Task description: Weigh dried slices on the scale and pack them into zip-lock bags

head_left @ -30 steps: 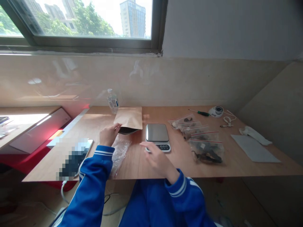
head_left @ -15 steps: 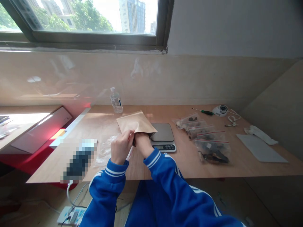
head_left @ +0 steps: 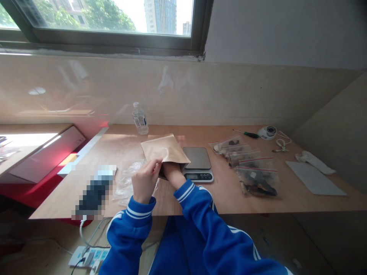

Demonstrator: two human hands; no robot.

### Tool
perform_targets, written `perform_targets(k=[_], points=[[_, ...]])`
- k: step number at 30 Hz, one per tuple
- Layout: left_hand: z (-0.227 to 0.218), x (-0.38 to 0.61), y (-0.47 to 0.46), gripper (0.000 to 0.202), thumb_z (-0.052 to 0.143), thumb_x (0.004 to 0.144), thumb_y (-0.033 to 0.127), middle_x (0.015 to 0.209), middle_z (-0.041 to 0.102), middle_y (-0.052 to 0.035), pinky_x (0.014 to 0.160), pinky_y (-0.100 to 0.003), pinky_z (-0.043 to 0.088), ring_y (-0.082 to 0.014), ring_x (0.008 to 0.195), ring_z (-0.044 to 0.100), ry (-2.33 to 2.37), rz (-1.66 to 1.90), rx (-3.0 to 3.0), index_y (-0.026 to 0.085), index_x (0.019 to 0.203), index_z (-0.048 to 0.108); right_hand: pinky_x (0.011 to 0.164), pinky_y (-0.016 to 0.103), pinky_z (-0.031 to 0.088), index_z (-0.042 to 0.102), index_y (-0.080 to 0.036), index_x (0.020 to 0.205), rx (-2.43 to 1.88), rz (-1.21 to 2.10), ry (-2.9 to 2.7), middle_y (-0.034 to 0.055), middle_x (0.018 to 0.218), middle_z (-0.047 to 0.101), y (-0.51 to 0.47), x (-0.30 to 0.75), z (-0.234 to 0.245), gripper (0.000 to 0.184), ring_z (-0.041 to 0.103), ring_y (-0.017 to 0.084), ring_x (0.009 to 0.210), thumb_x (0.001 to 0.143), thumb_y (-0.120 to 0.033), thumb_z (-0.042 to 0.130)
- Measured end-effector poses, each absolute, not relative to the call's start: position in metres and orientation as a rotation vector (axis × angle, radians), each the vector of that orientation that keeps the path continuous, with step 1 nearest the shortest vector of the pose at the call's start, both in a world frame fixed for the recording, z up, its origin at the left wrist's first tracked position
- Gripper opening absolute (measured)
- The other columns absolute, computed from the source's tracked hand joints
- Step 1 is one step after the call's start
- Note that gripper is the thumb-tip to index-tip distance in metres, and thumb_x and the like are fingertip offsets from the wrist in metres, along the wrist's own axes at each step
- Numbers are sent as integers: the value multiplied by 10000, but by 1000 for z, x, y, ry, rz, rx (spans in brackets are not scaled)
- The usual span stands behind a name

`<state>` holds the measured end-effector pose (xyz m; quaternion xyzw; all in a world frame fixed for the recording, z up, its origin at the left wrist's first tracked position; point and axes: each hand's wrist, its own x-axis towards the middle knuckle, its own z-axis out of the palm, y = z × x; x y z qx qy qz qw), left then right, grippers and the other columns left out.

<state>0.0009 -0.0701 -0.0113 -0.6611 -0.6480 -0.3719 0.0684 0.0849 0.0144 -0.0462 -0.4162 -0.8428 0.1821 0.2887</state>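
The left hand pinches the near open edge of a brown paper pouch, its fingers closed on the rim, so the pouch is lifted and tilted just above the surface. The right hand is pushed into the pouch mouth; its fingers are hidden inside, so I cannot tell how they are set. Just left of the left fingers lies a crumpled clear plastic bag. Just right of the pouch, partly under its edge, sits a digital scale. Farther right lie several zip bags with dark contents. Beyond the pouch, near the wall, stands 1 water bottle.
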Motion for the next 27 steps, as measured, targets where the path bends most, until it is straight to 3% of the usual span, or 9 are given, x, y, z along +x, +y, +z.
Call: perform_targets(k=[3,5,7,10,15,20,27], points=[[-10,-2,-70,232,484,874,377,759,704,5,527,-195,350,-133,664,637,-1963,-1133,-1974,258,892,683,1073,492,267,361,-83,1342,-1187,435,-2199,166,1274,526,-3,94,-36,413,379,325,1275,935,-152,362],[-10,-4,-70,233,490,871,383,764,706,4,540,-193,361,-133,671,640,-1962,-1148,-1972,259,895,686,1007,422,378,398,-128,1333,-1161,436,-2237,149,1271,537,-17,104,-31,410,477,298,1195,924,-163,403],[-11,-7,-70,235,496,868,394,771,709,3,547,-193,368,-136,685,646,-1963,-1162,-1967,263,903,688,860,364,481,479,-194,1271,-1150,456,-2308,112,1166,613,-29,116,-27,360,590,266,1032,918,-159,414],[-12,-10,-68,247,487,871,405,783,711,0,549,-192,369,-142,716,653,-1965,-1162,-1975,270,923,687,735,342,506,566,-229,1162,-1177,395,-2365,84,999,667,-41,131,-24,297,624,243,868,912,-148,427],[-9,-10,-65,242,488,872,390,794,712,1,548,-192,366,-136,703,648,-1967,-1164,-2006,267,946,683,851,353,474,587,-214,1122,-1038,283,-2293,77,1047,633,-45,146,-24,253,551,218,971,915,-175,446],[-8,-7,-63,238,494,866,384,757,704,2,541,-190,365,-134,675,638,-2014,-1159,-2021,266,941,686,909,357,462,606,-211,1064,-851,494,-2123,50,1049,641,-49,154,-25,228,555,195,1006,883,-136,490],[-8,-14,-60,245,503,853,408,679,677,10,552,-191,381,-134,655,626,-2050,-1155,-2001,267,920,693,826,314,506,606,-237,1045,-887,811,-1717,35,1044,651,-62,198,-7,226,614,174,940,831,-307,590]])
